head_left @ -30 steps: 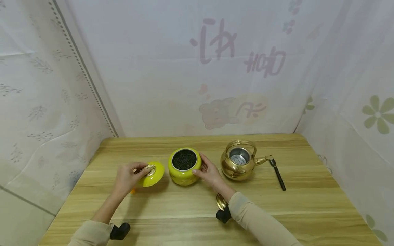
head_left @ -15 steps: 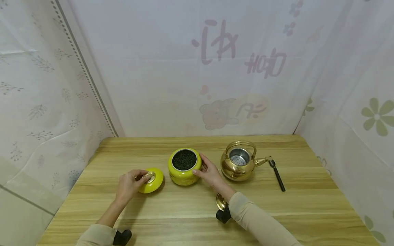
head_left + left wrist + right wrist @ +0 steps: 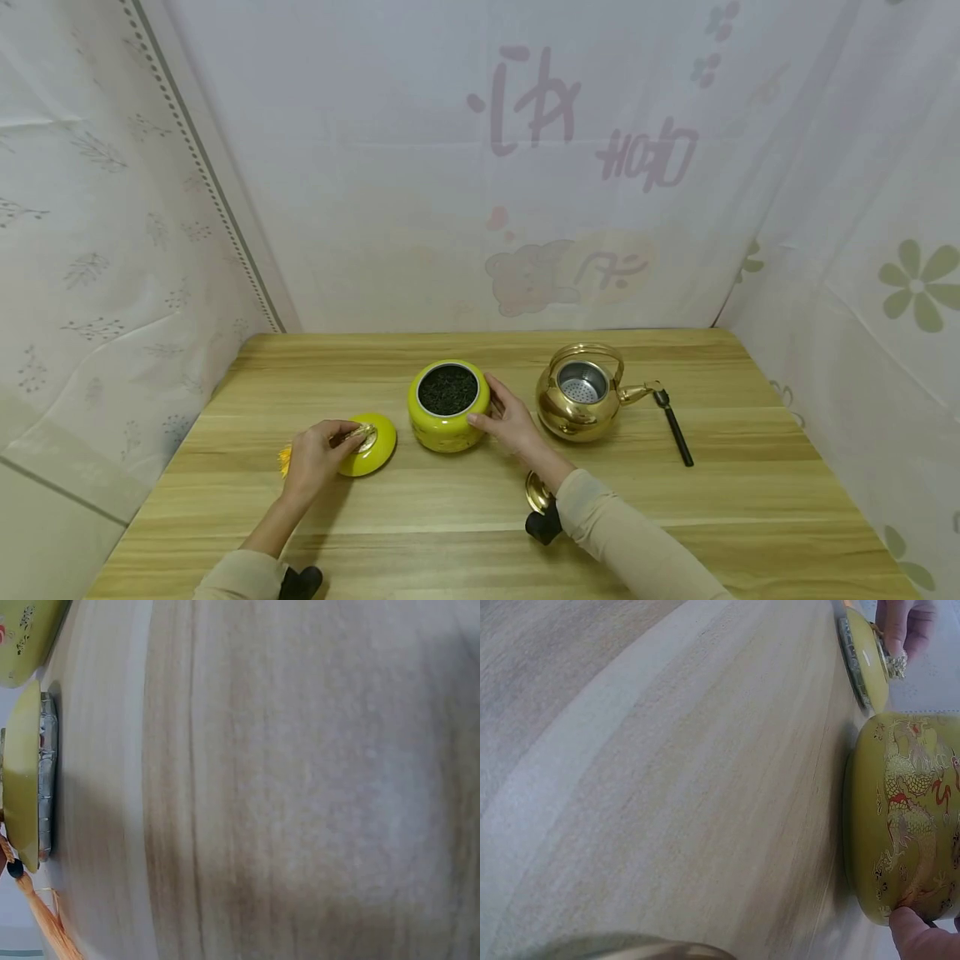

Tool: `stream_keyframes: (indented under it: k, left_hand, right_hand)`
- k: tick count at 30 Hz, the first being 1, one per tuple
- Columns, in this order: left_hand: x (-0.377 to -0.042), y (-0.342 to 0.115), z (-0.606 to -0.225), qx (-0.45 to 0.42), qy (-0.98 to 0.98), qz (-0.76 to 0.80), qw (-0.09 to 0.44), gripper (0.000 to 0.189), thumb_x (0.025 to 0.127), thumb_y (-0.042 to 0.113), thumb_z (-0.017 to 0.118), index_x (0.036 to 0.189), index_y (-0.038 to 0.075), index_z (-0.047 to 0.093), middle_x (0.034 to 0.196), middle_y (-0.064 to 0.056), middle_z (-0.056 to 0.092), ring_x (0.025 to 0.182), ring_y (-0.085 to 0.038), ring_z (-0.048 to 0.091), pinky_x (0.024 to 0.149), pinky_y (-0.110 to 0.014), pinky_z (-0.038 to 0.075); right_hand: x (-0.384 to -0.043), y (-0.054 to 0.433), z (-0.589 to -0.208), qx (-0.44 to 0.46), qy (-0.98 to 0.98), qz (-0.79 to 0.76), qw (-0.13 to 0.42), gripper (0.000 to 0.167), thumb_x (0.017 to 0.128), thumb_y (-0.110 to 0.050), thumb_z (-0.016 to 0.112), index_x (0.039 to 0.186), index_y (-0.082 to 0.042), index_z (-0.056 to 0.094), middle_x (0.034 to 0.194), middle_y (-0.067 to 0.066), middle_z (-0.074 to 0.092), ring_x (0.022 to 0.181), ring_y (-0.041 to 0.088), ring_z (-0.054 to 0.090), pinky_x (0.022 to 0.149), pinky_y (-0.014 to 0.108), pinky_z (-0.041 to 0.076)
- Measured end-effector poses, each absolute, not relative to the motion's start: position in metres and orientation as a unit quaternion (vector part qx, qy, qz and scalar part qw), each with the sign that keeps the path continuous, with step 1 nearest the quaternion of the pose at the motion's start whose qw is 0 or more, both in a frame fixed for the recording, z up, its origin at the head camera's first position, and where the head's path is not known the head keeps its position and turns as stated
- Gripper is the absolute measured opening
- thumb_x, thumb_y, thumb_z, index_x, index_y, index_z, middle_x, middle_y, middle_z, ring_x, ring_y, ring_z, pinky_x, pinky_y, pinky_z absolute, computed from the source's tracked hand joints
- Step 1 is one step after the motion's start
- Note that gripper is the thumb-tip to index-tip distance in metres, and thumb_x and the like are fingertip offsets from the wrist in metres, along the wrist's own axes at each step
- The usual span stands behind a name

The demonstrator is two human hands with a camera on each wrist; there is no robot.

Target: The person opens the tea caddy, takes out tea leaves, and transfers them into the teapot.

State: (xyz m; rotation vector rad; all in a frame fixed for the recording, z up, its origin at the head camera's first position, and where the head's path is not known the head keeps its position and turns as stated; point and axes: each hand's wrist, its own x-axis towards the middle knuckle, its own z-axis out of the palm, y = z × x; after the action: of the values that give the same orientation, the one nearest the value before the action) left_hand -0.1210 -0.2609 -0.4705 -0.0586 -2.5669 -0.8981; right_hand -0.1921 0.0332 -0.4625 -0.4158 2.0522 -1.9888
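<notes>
My left hand (image 3: 313, 454) pinches the gold knob of a round yellow lid (image 3: 382, 450), which is low at the tabletop left of the jar. In the left wrist view the silver-wrapped underside of that lid (image 3: 22, 772) sits right at the wood, and an orange tassel (image 3: 49, 922) hangs from the knob. My right hand (image 3: 513, 421) holds the right side of a yellow tea jar (image 3: 442, 435), thumb in front and fingers behind. Dark tea leaves (image 3: 448, 390) fill the uncovered jar. Dragon decoration covers its wall in the right wrist view.
A gold teapot (image 3: 573, 417) with a metal strainer in its mouth stands to the right. By its spout lies a black-handled piece (image 3: 677, 429). A small gold lid (image 3: 537, 492) lies under my right forearm. Fabric curtains (image 3: 375, 208) surround the wooden table (image 3: 442, 517).
My left hand has brought the yellow lid down and slightly toward me, from a tilted position to flat at the tabletop. My right hand has stayed on the jar.
</notes>
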Motion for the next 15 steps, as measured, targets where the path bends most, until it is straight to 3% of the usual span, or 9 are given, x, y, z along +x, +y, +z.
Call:
stream_keyframes:
  k: [6,10,15]
  left_hand:
    - [-0.121,-0.2628,-0.4716,-0.028,-0.92,-0.323,0.22,0.011,0.074,0.005,0.078,0.084,0.001,0.074,0.074,-0.006,0.069,0.061,-0.002,0.053,0.052,-0.018,0.048]
    - [-0.1213,-0.2622,-0.4707,-0.027,-0.921,-0.33,0.207,0.014,0.075,0.004,0.078,0.087,0.0,0.073,0.079,-0.009,0.071,0.065,-0.011,0.06,0.055,-0.019,0.051]
    - [-0.1194,-0.2593,-0.467,-0.029,-0.923,-0.322,0.21,0.026,0.075,0.006,0.078,0.098,-0.003,0.071,0.093,-0.017,0.07,0.083,-0.03,0.066,0.068,-0.039,0.056]
  right_hand:
    - [-0.1931,0.0321,-0.4613,-0.142,0.711,-0.676,0.127,0.078,0.086,-0.006,0.068,0.148,0.002,0.021,0.151,0.024,0.023,0.14,0.037,0.022,0.113,0.047,0.024]
    - [-0.1931,0.0328,-0.4604,-0.139,0.72,-0.669,0.125,0.078,0.085,-0.006,0.069,0.148,0.001,0.022,0.151,0.023,0.024,0.14,0.036,0.024,0.113,0.045,0.026]
    - [-0.1936,0.0352,-0.4597,-0.144,0.727,-0.659,0.126,0.08,0.084,-0.005,0.069,0.147,0.004,0.021,0.151,0.025,0.024,0.139,0.038,0.024,0.111,0.045,0.029]
